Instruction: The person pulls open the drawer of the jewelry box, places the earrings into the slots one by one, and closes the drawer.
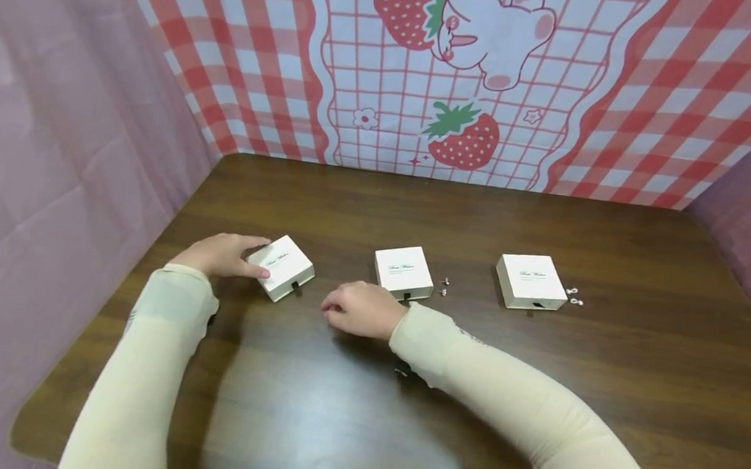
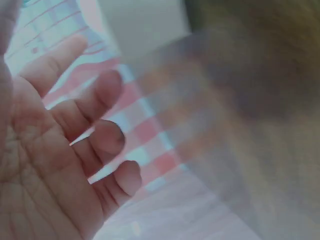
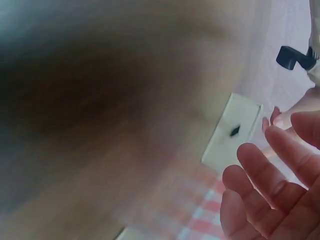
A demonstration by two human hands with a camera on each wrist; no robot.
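My left hand (image 1: 227,253) grips the left corner of a white drawer box (image 1: 284,266), thumb on the near side and fingers on the far side. This box stands turned at an angle, with printed lettering on its lid and a black pull tab in front. In the right wrist view, the box (image 3: 235,130) shows its tabbed face beside the left fingertips. My right hand (image 1: 365,309) hovers in front of a second white box (image 1: 404,271), partly covering its near left corner. Its fingers (image 3: 260,180) are loosely bent with nothing between them.
A third white box (image 1: 532,280) stands to the right. Small shiny earring-like pieces (image 1: 444,292) lie beside the middle box, and similar pieces (image 1: 576,302) beside the right one. Another small piece (image 1: 401,372) lies near the right sleeve. A checked cloth (image 1: 263,59) hangs behind the wooden table (image 1: 647,282).
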